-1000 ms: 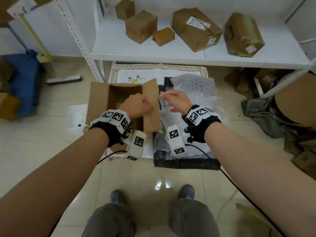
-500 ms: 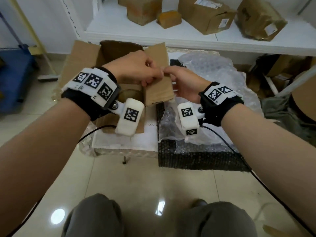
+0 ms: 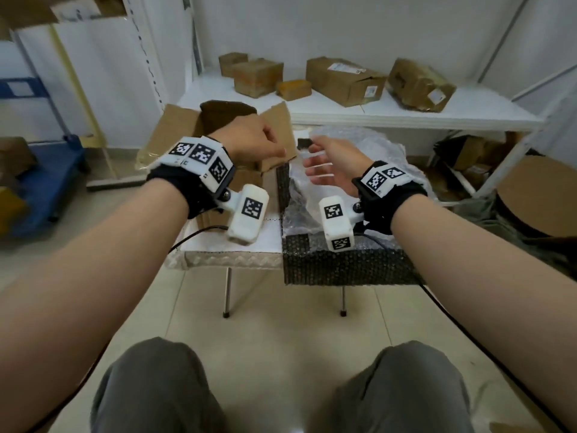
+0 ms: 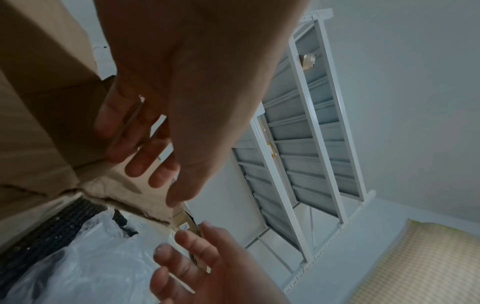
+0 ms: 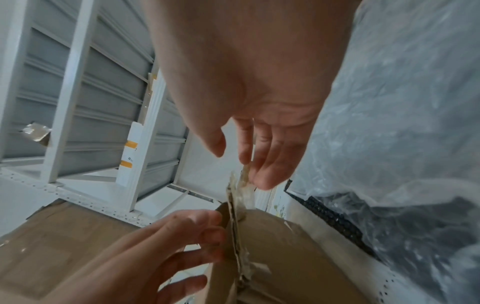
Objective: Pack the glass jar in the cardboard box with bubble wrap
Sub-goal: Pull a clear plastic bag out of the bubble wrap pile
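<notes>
The open cardboard box [image 3: 175,142] stands on the left of a small table. My left hand [image 3: 271,148] grips the box's upright right flap [image 3: 281,126] near its top edge, fingers curled on the inner face [image 5: 202,236]. My right hand [image 3: 321,157] hovers just right of the flap, fingers spread and straight, holding nothing. Its fingertips [image 5: 262,181] are at a scrap of clear tape on the flap's edge. Crumpled clear bubble wrap [image 3: 359,145] lies under the right hand. The glass jar is out of sight; the box's inside is hidden by my left hand and wrist.
A dark bubble sheet [image 3: 343,264] covers the table's right half and hangs over its front edge; white cloth [image 3: 231,245] covers the left. A white shelf [image 3: 374,114] behind holds several cardboard boxes. More boxes and clutter sit on the floor at right.
My right hand has left the flap and opened, moving slightly right. The left hand keeps hold of the flap. The head view has lifted, showing more of the shelf and wall.
</notes>
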`<control>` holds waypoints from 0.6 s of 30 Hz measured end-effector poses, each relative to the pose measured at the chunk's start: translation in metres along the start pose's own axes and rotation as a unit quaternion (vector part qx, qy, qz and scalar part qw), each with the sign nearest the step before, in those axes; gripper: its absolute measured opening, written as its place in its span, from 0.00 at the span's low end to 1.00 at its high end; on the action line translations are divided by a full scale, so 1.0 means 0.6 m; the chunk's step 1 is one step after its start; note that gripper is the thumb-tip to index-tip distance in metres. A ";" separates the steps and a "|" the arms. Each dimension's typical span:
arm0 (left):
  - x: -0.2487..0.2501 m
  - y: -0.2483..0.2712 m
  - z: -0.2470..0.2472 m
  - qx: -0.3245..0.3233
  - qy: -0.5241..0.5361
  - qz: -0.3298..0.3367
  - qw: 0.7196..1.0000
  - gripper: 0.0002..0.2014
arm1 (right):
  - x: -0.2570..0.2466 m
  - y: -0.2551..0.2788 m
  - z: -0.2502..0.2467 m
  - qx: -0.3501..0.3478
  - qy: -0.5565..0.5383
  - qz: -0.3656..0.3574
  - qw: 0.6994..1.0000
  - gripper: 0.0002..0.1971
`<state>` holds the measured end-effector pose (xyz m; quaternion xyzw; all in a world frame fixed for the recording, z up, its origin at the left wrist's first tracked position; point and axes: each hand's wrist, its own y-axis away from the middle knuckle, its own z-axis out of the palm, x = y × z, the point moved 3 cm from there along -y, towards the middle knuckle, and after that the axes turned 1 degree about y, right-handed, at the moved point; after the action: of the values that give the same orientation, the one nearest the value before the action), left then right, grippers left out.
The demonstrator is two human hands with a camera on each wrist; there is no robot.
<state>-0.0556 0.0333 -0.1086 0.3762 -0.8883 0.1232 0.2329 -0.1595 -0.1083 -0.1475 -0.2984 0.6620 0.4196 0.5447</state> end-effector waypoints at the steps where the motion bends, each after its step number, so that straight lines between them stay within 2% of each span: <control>1: 0.010 0.011 -0.002 0.007 0.001 0.003 1.000 0.12 | -0.002 0.013 -0.005 0.005 0.001 0.002 1.000 0.10; 7: 0.074 0.025 0.014 0.033 0.016 0.025 0.999 0.10 | 0.003 0.052 -0.039 0.056 0.009 0.025 0.998 0.04; 10: 0.094 0.012 0.044 0.017 0.022 0.021 0.999 0.10 | 0.012 0.056 -0.061 0.089 0.021 0.041 0.995 0.04; 14: 0.116 -0.004 0.086 -0.025 0.080 0.029 0.996 0.08 | 0.030 0.046 -0.097 0.135 0.021 0.061 0.989 0.10; 18: 0.133 -0.021 0.139 -0.074 0.079 0.040 0.993 0.08 | 0.065 0.035 -0.132 0.171 0.037 0.090 0.980 0.19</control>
<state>-0.1221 -0.0570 -0.1395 0.3115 -0.8881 0.0955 0.3242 -0.2238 -0.1657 -0.1761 -0.1555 0.7677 0.3358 0.5231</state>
